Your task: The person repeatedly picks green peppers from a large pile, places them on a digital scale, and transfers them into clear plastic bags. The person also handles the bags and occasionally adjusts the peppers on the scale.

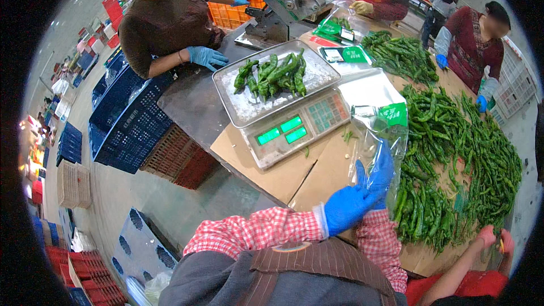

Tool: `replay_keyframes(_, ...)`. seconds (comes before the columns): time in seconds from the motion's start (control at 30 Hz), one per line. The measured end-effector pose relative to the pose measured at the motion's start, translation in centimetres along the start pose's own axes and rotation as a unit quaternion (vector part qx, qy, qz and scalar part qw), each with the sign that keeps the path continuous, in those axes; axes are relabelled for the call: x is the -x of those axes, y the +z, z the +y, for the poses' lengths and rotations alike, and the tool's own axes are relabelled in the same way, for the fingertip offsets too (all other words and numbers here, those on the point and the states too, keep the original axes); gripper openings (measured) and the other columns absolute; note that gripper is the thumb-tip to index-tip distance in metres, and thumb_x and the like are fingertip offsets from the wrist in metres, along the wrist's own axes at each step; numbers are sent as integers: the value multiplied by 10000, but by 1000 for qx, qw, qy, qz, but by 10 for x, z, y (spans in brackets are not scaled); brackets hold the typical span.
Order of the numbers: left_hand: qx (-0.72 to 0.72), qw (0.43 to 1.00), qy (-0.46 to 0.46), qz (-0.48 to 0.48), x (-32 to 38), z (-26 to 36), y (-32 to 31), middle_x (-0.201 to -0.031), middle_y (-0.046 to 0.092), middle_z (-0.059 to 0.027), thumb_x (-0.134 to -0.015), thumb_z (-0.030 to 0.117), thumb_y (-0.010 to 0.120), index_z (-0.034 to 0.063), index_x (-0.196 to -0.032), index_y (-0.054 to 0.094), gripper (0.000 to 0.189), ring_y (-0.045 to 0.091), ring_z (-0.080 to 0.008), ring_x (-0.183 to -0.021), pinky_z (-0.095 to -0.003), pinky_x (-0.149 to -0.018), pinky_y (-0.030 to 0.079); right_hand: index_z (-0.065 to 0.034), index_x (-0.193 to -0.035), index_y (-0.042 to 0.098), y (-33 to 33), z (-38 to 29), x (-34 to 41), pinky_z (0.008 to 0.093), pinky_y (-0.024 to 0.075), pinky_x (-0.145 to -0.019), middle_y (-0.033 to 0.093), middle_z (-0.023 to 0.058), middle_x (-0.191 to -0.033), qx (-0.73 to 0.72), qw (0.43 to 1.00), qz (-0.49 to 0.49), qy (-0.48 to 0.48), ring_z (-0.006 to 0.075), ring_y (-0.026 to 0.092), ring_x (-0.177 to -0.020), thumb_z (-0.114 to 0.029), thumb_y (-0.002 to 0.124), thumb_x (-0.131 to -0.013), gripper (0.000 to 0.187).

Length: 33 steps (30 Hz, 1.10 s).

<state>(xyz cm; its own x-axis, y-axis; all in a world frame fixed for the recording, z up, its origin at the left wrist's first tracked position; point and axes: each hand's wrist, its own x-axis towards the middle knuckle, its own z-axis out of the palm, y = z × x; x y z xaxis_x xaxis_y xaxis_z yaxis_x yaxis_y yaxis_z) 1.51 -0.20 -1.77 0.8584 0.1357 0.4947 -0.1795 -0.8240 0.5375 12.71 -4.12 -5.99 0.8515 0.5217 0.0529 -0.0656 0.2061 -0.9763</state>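
Observation:
My right hand (pixel 382 172), in a blue glove, points up the table with thumb and fingers apart. It lies within or behind the film of a clear plastic bag (pixel 401 148) with a green printed label; which of the two is unclear. My left hand (pixel 346 210), also gloved in blue, overlaps the base of my right hand near the bag's lower end. Its fingertips are partly hidden, so its grip is unclear. Beyond my hands stands a digital scale (pixel 274 153) with lit green displays. Several green peppers (pixel 280 74) lie on its metal tray (pixel 231 112).
Loose green peppers (pixel 429 123) cover the table's right side. More labelled bags (pixel 344 54) lie behind the scale, near a metal machine (pixel 293 0). Co-workers stand around the table; one rests a gloved hand (pixel 208 57) on it. Blue crates (pixel 131 123) stand left.

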Motion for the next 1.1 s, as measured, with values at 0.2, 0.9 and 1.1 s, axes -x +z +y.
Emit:
replay_keyframes(0.2,145,984,-82,-68,-6,-30,-6,-922,546,-180,-767,73,439,126,-1187,395,426,562,-328,-762,-391,-655,464,-79,-1236,309,13,3,26,358,401,-835,339,153,-1263,252,947,-199,-25,259,346,-1154,-230,426,-835,444)
replay_keyframes(0.9,225,964,-69,-124,55,-113,45,-791,575,-146,-798,185,422,110,-886,566,185,566,-290,-665,-361,-626,449,-70,-1295,207,259,-55,-122,442,244,-956,298,229,-1270,664,728,-165,-43,355,344,-1145,-568,542,-672,865)
replay_keyframes(1.1,262,963,-35,-50,47,-104,58,-725,567,-144,-773,166,441,95,-791,562,142,555,-296,-622,-369,-579,441,-69,-1300,180,267,-50,-124,506,337,-849,279,262,-1252,593,783,-184,-53,392,439,-1034,-609,556,-623,944)
